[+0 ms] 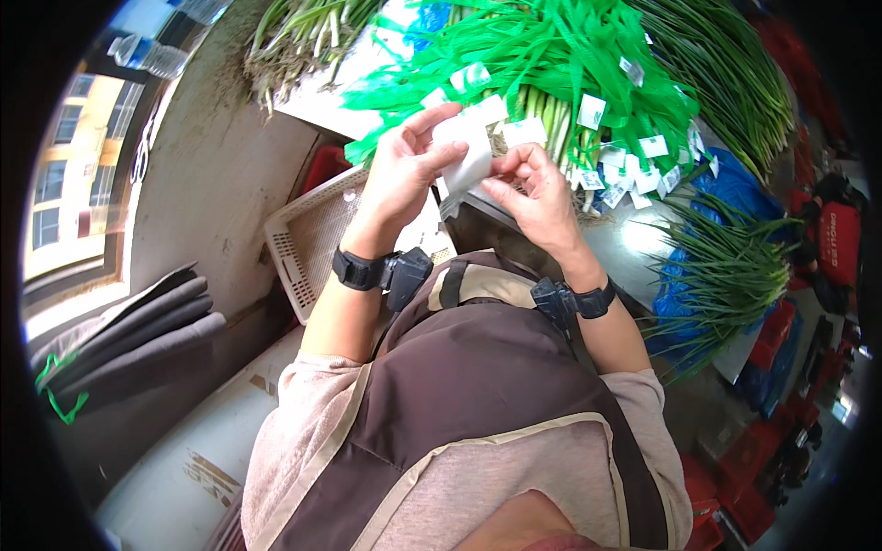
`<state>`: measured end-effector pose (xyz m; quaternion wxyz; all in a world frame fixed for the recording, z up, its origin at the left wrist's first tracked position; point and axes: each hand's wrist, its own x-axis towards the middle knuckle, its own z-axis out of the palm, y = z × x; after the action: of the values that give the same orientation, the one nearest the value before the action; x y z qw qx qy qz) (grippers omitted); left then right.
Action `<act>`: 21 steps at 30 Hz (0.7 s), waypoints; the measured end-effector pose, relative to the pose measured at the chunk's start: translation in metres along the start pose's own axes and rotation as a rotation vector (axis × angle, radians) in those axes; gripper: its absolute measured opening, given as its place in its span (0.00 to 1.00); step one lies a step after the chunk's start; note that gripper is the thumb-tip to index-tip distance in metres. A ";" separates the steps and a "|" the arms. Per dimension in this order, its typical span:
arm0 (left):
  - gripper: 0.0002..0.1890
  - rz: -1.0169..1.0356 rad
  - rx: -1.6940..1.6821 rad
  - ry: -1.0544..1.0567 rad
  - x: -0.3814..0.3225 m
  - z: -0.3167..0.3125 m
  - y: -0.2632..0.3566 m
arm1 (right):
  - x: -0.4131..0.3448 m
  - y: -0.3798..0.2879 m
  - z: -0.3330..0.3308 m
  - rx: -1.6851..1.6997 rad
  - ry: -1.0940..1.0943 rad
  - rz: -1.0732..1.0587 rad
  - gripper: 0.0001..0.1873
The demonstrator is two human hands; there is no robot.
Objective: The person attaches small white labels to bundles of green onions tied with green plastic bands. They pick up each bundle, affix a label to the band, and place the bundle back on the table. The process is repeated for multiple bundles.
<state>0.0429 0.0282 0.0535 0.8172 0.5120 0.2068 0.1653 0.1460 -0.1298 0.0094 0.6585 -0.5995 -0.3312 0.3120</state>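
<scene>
My left hand [413,162] grips a strip of white labels [466,155] between thumb and fingers. My right hand [527,186] pinches the strip's right edge with thumb and forefinger; its lower end hangs between the hands. Just beyond them lies a heap of green mesh ribbon or netting [524,48], with several white tags [591,111] attached. Under the netting, spring onions [551,113] show pale stalks and roots towards me. Both wrists wear black straps with small devices.
A white plastic crate [282,234] stands below my left hand. Loose spring onions lie on the table at the back left [331,34] and back right [723,69]. A green bunch [737,275] rests on blue plastic [672,293] at right. Rolled grey material [151,337] is by the left window.
</scene>
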 end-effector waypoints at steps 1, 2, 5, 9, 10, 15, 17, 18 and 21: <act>0.24 0.028 0.037 0.017 -0.004 0.000 0.000 | -0.002 0.006 0.004 0.041 0.011 -0.017 0.11; 0.22 0.045 0.076 0.042 -0.007 0.001 -0.001 | -0.003 0.008 0.005 0.054 0.032 -0.021 0.11; 0.14 -0.032 0.244 0.019 -0.015 -0.001 -0.005 | -0.003 -0.002 0.001 -0.113 -0.008 -0.003 0.10; 0.11 -0.118 0.353 -0.008 -0.022 -0.005 -0.016 | -0.005 -0.010 0.005 -0.120 0.020 -0.037 0.09; 0.11 -0.063 0.330 0.017 -0.021 -0.004 -0.019 | -0.006 -0.010 0.007 -0.127 0.003 -0.004 0.11; 0.12 -0.122 0.194 0.083 -0.014 -0.016 -0.028 | -0.010 -0.006 0.008 -0.153 -0.053 -0.019 0.11; 0.12 -0.113 0.243 0.064 -0.012 -0.020 -0.032 | -0.009 -0.006 0.008 -0.255 -0.030 -0.030 0.10; 0.13 -0.130 0.238 0.081 -0.010 -0.021 -0.034 | -0.009 -0.005 0.009 -0.300 -0.025 -0.062 0.10; 0.13 -0.154 0.216 0.111 -0.005 -0.022 -0.039 | -0.006 -0.003 0.015 -0.359 0.004 -0.170 0.10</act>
<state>0.0298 0.0270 0.0105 0.7550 0.5694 0.3070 0.1068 0.1305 -0.1261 0.0127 0.5657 -0.6779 -0.4294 0.1900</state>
